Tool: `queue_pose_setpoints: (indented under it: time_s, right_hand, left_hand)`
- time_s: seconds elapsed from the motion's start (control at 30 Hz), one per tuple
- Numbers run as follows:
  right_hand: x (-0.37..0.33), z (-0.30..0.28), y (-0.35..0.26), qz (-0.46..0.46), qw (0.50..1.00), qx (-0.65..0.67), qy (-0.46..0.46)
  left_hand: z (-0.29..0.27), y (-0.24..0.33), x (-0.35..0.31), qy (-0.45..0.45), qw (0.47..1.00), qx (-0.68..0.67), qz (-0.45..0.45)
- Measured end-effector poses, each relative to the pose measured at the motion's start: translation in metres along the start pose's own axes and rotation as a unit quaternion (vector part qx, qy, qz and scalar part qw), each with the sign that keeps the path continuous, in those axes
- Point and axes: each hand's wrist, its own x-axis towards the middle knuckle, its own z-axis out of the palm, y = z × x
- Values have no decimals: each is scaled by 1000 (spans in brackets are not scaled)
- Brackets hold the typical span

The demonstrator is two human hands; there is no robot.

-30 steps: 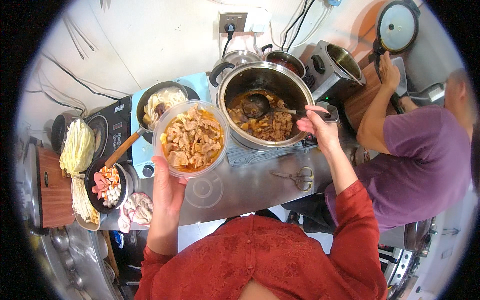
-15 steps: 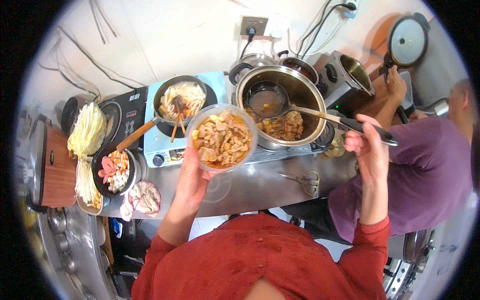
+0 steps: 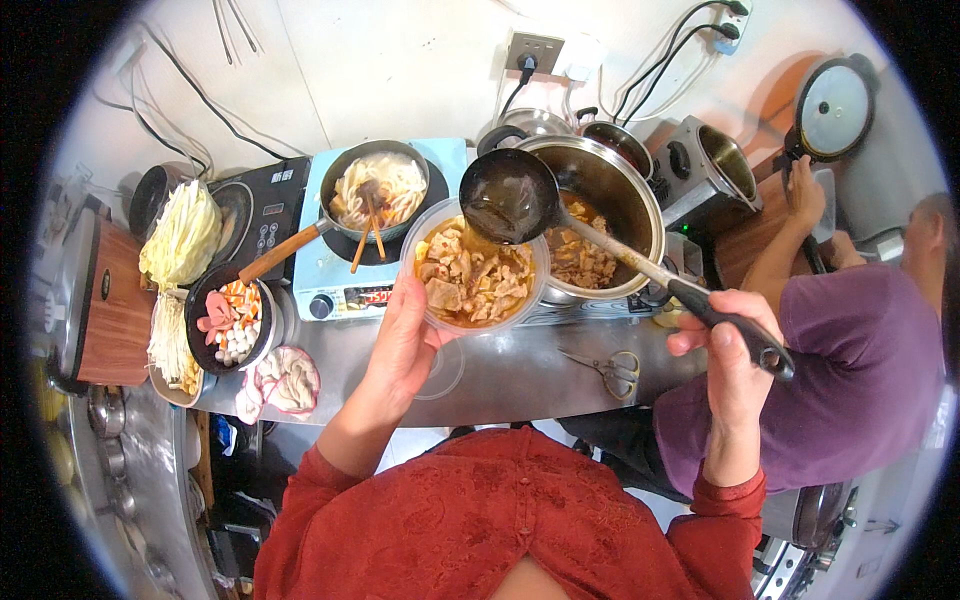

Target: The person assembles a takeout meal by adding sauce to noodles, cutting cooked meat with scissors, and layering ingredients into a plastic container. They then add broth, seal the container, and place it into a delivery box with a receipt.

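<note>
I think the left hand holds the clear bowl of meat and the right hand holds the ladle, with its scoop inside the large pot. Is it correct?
Not quite: the head view shows the scoop of the ladle over the rim of the clear bowl, not inside the large pot. The left hand does hold this bowl, and the right hand the ladle.

The ladle point(image 3: 630, 258), its bowl inside the big pot point(image 3: 600, 180) 0.5 s ago, is now lifted out, the bowl across the pot's left rim and over the edge of the plastic tub point(image 3: 427, 226). The right hand point(image 3: 738, 335), at the pot's right rim 1.0 s ago, is now beyond it, nearer the person. The left hand point(image 3: 405, 330) has brought the tub closer to the pot's left side.
</note>
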Motion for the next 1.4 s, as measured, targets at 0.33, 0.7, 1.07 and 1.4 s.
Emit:
queue_pose_setpoints:
  time_s: [0.33,0.7,1.07,1.4]
  right_hand:
    - [13,-26,44,129,966,184,131]
    - [51,-23,113,-107,936,-329,-72]
    - [70,-58,111,49,981,76,174]
    - [183,-92,215,6,979,-16,202]
  left_hand:
    - [-5,2,0,8,1000,10,0]
    - [-27,0,-2,43,999,11,-8]
    - [-28,9,-11,63,997,36,18]
    - [-33,7,-9,71,996,27,42]
